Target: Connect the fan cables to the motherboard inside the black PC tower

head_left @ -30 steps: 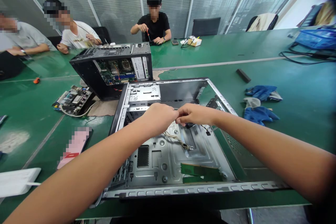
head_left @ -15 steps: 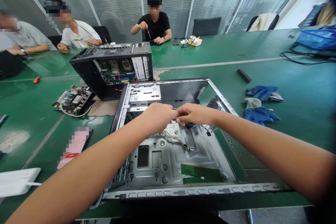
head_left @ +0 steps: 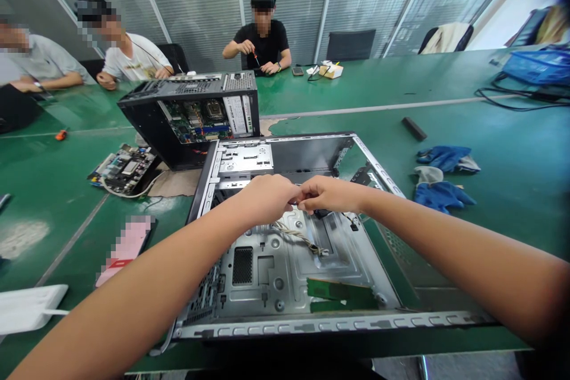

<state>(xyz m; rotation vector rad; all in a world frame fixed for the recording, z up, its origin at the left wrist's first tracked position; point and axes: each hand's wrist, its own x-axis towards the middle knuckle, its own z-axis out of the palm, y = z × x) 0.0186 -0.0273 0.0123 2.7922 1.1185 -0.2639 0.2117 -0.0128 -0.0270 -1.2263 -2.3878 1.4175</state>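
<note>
An open computer case (head_left: 276,329) lies on its side before me. Over its middle, my left hand (head_left: 271,197) and my right hand (head_left: 327,195) meet with fingers pinched together. Whatever sits between the fingertips is too small or too hidden to name. Below them a twisted bundle of cables (head_left: 298,236) runs across the metal floor of the case. A dark part with a small connector (head_left: 354,226) shows just under my right hand. Near the front edge inside the case lie green memory modules (head_left: 341,294).
Behind stands a second computer case (head_left: 187,107) with a motherboard inside. A loose circuit board (head_left: 127,169) and a pink phone (head_left: 122,249) lie to the left. Blue gloves (head_left: 445,193) and a dark bar (head_left: 414,128) are on the right. Several people sit across the green table (head_left: 356,101).
My hands stay almost in place, with only a slight shift of the fingers. Across the table, a person's hand with a screwdriver has moved slightly.
</note>
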